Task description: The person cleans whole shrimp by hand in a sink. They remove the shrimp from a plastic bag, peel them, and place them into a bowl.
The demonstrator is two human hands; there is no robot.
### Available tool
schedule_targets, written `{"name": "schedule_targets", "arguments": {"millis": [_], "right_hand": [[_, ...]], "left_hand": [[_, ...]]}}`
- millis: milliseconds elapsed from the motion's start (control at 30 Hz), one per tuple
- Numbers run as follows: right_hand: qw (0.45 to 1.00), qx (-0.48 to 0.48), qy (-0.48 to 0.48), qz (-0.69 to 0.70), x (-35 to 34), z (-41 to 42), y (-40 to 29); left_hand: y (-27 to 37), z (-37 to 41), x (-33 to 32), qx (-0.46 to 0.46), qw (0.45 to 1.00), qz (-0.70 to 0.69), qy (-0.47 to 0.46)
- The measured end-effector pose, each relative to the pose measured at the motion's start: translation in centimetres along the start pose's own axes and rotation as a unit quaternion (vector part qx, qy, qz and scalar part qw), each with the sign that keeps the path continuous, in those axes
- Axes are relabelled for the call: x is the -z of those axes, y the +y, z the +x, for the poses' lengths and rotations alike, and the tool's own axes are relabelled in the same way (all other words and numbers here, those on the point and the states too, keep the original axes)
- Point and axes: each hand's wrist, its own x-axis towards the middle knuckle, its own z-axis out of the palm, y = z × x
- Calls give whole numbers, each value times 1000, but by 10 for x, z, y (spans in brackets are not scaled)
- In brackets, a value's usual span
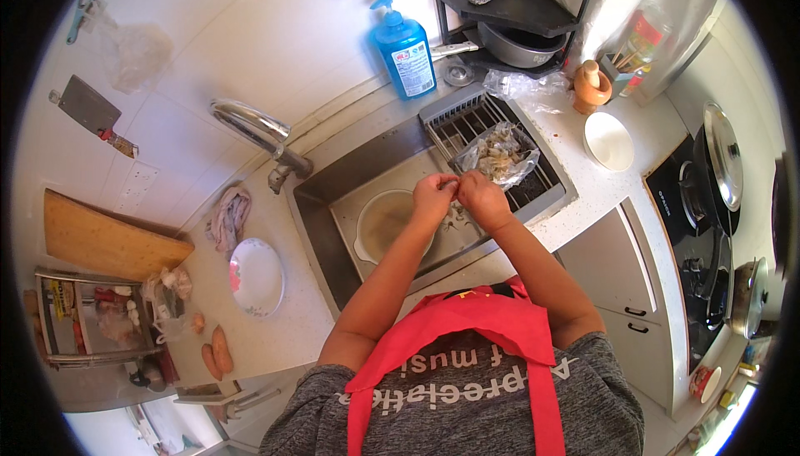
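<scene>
My left hand (435,198) and my right hand (480,196) meet over the sink (350,171), fingertips pinched together. A small dark piece, mostly hidden by the fingers, seems to be held between them. Just beyond my right hand, an open clear plastic bag (524,171) of pale brownish food pieces, possibly shrimp (500,151), rests on a grey draining rack (550,196). Below my left forearm stands a white bowl (358,244) of cloudy water, partly covered by the arm. Small scraps (459,215) lie on the sink bottom beneath my hands.
A chrome faucet (250,119) rises at the sink's left corner. Behind the sink stands a blue pump bottle (406,49). A floral plate (257,278) is on the left counter; a white bowl (608,141) and wooden mortar (590,96) stand right, before the black gas stove (678,231).
</scene>
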Motion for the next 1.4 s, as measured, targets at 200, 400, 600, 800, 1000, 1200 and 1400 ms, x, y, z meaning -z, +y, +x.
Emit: {"name": "schedule_targets", "arguments": {"millis": [200, 400, 600, 800, 1000, 1200, 1400], "right_hand": [[989, -60, 47, 128, 1, 4, 4], [725, -369, -128, 567, 29, 19, 17], [510, -466, -121, 713, 7, 8, 33], [722, -491, -67, 483, 1, -3, 43], [903, -247, 10, 350, 8, 16, 45], [637, -353, -70, 681, 5, 13, 8], [535, -354, -126, 757, 10, 12, 8]], "left_hand": [[0, -1, -2, -19, 998, 60, -3], [12, 3, 13, -79, 992, 40, -85], [21, 0, 14, -110, 990, 12, -87], [20, 2, 22, -111, 994, 5, 7], [19, 0, 16, -76, 996, -53, -10], [17, -3, 8, -81, 997, 1, -19], [5, -9, 15, -63, 996, -11, -69]]}}
